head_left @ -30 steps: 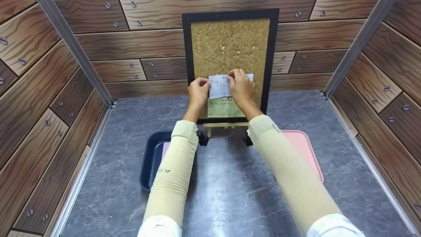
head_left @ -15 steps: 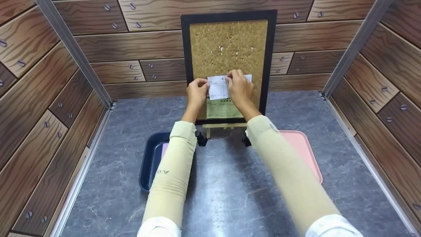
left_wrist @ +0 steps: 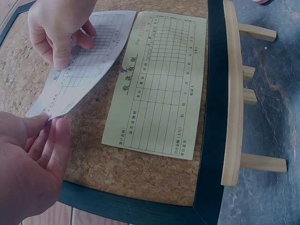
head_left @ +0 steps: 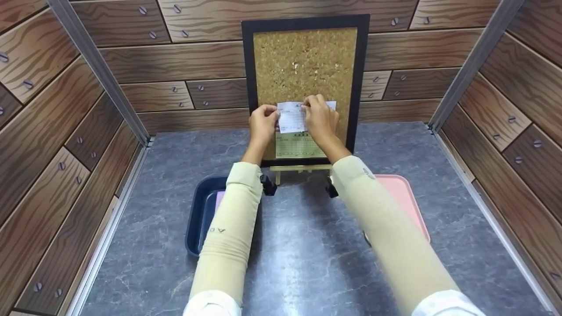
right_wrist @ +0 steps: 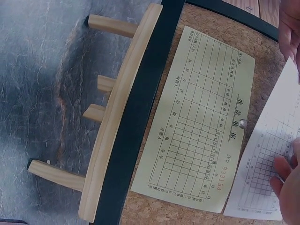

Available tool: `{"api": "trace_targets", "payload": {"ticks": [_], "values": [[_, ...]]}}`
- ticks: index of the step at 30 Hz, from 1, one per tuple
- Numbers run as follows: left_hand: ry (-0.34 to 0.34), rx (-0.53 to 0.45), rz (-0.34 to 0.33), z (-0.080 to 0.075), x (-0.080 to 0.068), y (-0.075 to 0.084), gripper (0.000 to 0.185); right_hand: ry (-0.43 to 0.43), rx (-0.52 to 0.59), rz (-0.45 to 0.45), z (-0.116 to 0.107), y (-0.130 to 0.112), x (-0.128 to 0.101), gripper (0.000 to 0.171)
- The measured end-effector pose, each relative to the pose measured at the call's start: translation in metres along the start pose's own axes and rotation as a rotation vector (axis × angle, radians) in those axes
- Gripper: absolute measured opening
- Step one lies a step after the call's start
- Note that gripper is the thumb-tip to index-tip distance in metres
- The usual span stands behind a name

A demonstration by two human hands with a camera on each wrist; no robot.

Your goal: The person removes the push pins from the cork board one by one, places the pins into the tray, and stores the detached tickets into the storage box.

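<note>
Holding a white slip [head_left: 292,117] flat against the cork board [head_left: 303,61], both hands are raised in front of the board's lower half. The left edge of the slip is pinched by the left hand [head_left: 263,125] between thumb and fingers, as is seen in the left wrist view, where the paper corner [left_wrist: 40,112] lies at the fingertips. The upper part of the same slip is pressed and pinched by the right hand [head_left: 320,118], its fingers curled on the paper. The slip [left_wrist: 84,61] is printed with a grid and is held a little lifted and tilted over the cork.

Just below the hands, a green form [head_left: 296,147] is fixed to the board by one metal pin [right_wrist: 242,123]; this form [right_wrist: 204,140] is partly overlapped by the white slip at its top. The board has a black frame [head_left: 246,87] and is carried by a small wooden easel [right_wrist: 117,122] standing on the grey table [head_left: 298,263].

Under the left forearm a dark blue tray [head_left: 199,215] is placed, with something pale pink inside it. Under the right forearm a pink tray [head_left: 404,193] is seen. Both trays are well apart from the hands, nearer to the person.
</note>
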State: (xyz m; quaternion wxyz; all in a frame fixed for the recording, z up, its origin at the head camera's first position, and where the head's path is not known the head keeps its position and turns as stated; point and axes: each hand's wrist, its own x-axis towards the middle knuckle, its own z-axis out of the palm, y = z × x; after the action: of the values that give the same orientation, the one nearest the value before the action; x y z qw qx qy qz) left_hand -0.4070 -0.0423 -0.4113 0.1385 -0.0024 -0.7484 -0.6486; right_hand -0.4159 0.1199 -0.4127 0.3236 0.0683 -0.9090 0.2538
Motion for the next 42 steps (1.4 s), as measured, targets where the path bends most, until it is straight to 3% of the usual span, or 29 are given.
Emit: {"api": "trace_targets", "payload": {"ticks": [15,23,35,42], "values": [[-0.005,-0.053,-0.005,-0.001,-0.004,0.002,0.014,-0.074,0.064,-0.077,-0.017,0.01,-0.002,0.018],[-0.012,-0.142,-0.01,-0.005,-0.011,0.002,0.013,-0.018,0.2,-0.17,-0.029,0.016,-0.012,0.013],[0.011,-0.317,-0.047,-0.025,-0.04,-0.005,0.01,0.157,0.31,-0.307,-0.063,0.038,-0.042,0.009],[0.029,-0.369,-0.038,-0.044,-0.061,-0.008,0.009,0.146,0.348,-0.28,-0.08,0.053,-0.068,0.008]]}}
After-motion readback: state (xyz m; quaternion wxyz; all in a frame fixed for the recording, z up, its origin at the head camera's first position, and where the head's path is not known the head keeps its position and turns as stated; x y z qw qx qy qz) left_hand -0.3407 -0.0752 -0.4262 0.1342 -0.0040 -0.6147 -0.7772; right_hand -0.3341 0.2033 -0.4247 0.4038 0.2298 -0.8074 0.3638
